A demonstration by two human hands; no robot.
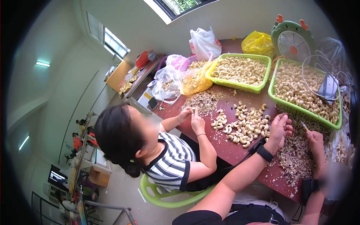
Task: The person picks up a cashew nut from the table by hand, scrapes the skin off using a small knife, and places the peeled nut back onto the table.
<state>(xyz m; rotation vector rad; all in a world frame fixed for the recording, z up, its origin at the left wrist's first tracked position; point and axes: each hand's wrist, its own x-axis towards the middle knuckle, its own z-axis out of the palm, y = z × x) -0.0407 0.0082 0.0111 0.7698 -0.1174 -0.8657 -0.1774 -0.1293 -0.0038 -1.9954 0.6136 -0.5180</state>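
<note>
Cashew work at a reddish bench (230,150), head view. The wearer's right hand (315,142) is clamped on a small pointed tool (303,125); its visible part lies obliquely in the view, the tip directed up and to the left, toward the left hand, and the remainder concealed by the fingers. The left hand (280,129), above a black wristband (265,153), has its fingers curled inward; whether they enclose a kernel cannot be told. The tool is above a heap of skin flakes (296,163), near the wall of the right green basket (305,113). Beside the left hand, loose cashew kernels (247,125) cover the bench, their curved long axes in mixed directions. Farther back stands the left green basket (240,87), also filled with kernels. A neighbouring person in a striped shirt (174,153) has both hands close together. Red print on the white bag (205,43) is too small to read.
</note>
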